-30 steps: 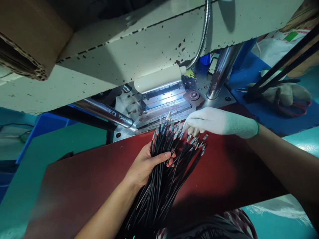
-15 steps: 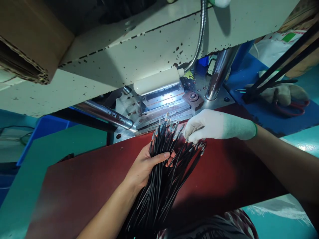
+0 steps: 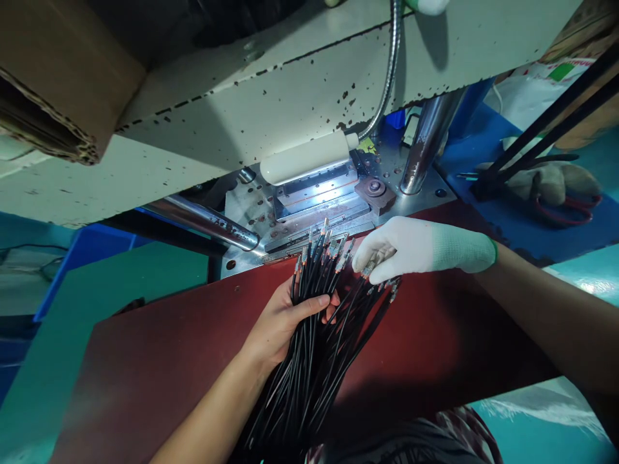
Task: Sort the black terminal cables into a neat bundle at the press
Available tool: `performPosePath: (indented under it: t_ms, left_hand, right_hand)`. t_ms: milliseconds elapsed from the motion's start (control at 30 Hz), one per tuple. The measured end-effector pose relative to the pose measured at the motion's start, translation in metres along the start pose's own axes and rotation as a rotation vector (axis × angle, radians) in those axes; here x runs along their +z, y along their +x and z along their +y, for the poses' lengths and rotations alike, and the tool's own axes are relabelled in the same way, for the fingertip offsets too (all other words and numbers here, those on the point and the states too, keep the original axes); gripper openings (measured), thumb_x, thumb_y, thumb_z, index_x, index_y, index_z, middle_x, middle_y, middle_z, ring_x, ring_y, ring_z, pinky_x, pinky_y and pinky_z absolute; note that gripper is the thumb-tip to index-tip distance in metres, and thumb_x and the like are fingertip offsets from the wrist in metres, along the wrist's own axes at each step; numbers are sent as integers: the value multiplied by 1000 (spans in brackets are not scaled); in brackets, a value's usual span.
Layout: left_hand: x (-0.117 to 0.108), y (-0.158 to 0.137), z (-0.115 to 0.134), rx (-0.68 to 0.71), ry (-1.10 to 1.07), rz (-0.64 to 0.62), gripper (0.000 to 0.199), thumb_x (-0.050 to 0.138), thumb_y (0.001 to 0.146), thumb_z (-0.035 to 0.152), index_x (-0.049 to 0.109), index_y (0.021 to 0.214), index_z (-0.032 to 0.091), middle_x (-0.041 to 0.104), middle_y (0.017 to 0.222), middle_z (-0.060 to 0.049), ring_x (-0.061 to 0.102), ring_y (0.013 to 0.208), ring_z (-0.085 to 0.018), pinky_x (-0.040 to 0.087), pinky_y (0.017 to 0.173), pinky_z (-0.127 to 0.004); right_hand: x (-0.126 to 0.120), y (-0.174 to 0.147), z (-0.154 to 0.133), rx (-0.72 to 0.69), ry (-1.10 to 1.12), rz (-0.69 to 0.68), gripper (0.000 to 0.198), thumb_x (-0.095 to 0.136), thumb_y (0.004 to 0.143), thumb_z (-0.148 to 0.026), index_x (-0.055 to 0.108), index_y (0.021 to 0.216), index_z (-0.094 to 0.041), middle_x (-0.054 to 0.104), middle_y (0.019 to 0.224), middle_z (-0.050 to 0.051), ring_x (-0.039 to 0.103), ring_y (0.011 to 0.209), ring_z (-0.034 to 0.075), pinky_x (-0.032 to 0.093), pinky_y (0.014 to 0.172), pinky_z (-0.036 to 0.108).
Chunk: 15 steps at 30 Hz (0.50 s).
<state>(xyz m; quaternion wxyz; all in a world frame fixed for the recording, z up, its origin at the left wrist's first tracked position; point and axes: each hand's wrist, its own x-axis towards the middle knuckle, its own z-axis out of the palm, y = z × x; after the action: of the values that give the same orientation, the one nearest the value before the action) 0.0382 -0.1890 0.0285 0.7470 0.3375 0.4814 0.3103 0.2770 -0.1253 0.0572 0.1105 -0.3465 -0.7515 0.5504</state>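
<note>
My bare left hand (image 3: 287,322) is closed around a bundle of thin black cables (image 3: 304,367), thumb across the front. Metal connector ends (image 3: 333,248) with orange bits at their base fan out above that grip. To the right, my right hand (image 3: 391,251), in a white glove with a green cuff, hovers over a second spread of cable ends (image 3: 387,287). Its thumb and fingers are apart, and a metal tip shows between them. The lower ends of the cables run down toward my lap.
Behind the cables stands a press with a lit metal die (image 3: 319,190), a white lamp (image 3: 307,158) and steel posts (image 3: 428,145). A red board (image 3: 169,348) lies beneath my hands. A cardboard box (image 3: 62,77) is upper left; a used glove (image 3: 556,183) lies at right.
My right thumb and fingers have parted from a pinch on a cable end, and the hand has shifted slightly. My left hand keeps its hold on the bundle.
</note>
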Motion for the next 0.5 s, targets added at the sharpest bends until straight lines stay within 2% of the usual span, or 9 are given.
performPosePath:
  t_ms: [133,267,433,500]
  left_hand:
    - [0,0,1,-4,7,2,23,77,69,22,59,80,12,65,70,-2,56,56,-10,46,55,-22]
    - [-1,1,1,-6,23,-11,24,77,68,23,59,79,12,64,69,-3,56,58,-11,45,54,-22]
    - [-4,1,-1,-21,25,-15,22,77,70,24,63,81,11,64,67,-2,56,58,-10,45,56,-21]
    - [-5,0,0,-57,14,-42,24,76,71,25,66,88,11,67,75,-4,57,60,-10,47,58,-22]
  right_hand:
    - [3,0,-2,7,-40,4,18,70,75,-25,73,92,-18,73,89,0,68,80,15,50,66,21]
    - [5,0,-4,-24,-86,20,14,64,77,-18,74,87,-18,73,87,-1,68,76,13,49,65,20]
    - [4,0,-5,-64,-82,10,18,59,82,-15,73,93,-17,73,91,0,67,79,12,50,68,20]
    - [8,1,-5,-68,-42,61,18,59,83,-16,73,94,-16,72,92,1,66,78,12,50,67,20]
